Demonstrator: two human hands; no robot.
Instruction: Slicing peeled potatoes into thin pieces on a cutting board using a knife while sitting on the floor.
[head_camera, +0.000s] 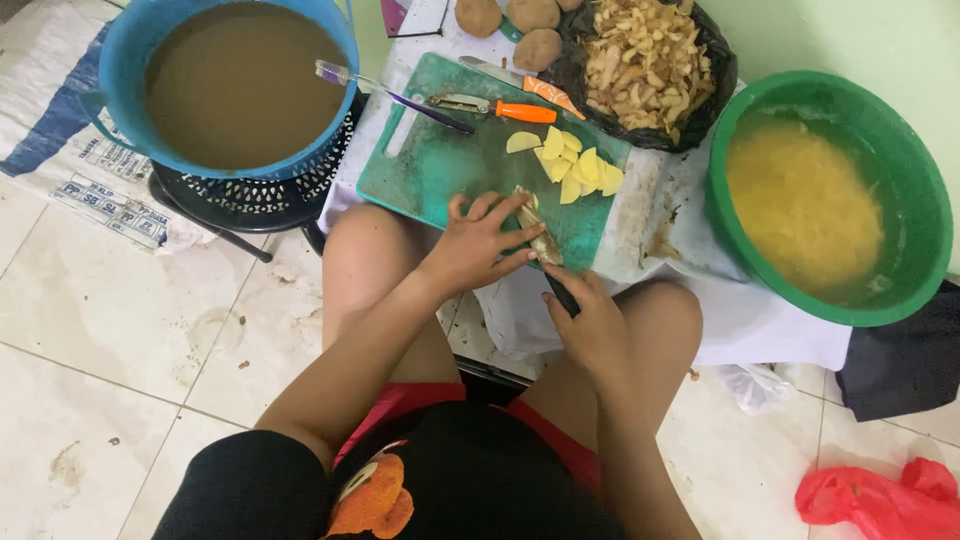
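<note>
Nearest the camera, a black top and red shorts are seen, with bare knees spread over a pale tiled floor that is smeared with brown marks. A red plastic bag is seen crumpled on the tiles at the lower right, just below a dark cloth.

Between the knees, the right hand is closed around the dark handle of a knife, whose blade is laid against a potato piece at the near edge of the green cutting board. The left hand is pressed onto that piece with fingers curled narrow over it, the fingertips touching the board. The board is set on a white cloth that hangs over the near edge of the low surface.

Further along the board, pale yellow potato slices are heaped together near its right edge. Beyond them an orange-handled peeler and a purple toothbrush are laid across the far half; bare green is left in the board's middle and left part.

To the right, a green basin of cloudy water with yellow cut potato is placed just beside the cloth's edge. To the left, a blue tub of brown water is stood on a black perforated stool, close to the board's corner.

Farthest off, a black bag of peelings and whole unpeeled potatoes are gathered against the pale green wall
</note>
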